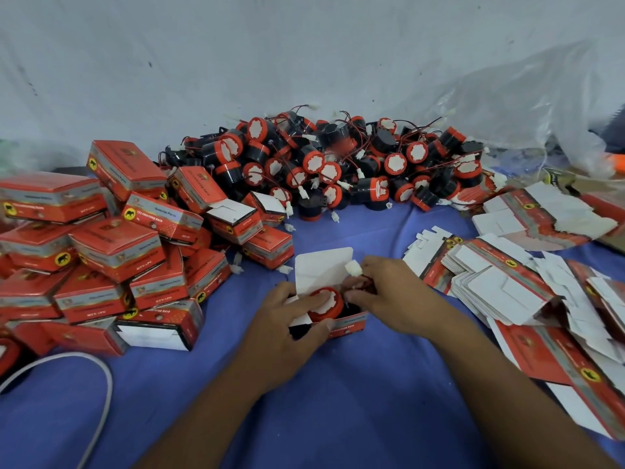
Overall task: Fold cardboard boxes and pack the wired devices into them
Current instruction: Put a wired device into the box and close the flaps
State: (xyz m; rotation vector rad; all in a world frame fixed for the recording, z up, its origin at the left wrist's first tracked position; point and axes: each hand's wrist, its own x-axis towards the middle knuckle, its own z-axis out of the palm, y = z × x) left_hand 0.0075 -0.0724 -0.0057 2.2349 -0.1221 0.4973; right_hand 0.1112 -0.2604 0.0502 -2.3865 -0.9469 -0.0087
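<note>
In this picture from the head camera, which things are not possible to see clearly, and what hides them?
- Head view: the lower body of the device in the open box, hidden by the box wall and the left hand.
- Head view: the wire below the white connector, covered by the right hand.
- Head view: print on the packed boxes, blurred.
- Head view: flat cartons, cut off by the right edge.

Folded red cardboard boxes (115,252): about twenty
Round black-and-red wired devices (324,164): several dozen
Flat red-and-white cardboard blanks (490,286): uncountable stacks
Open red cardboard box (348,324): one
</note>
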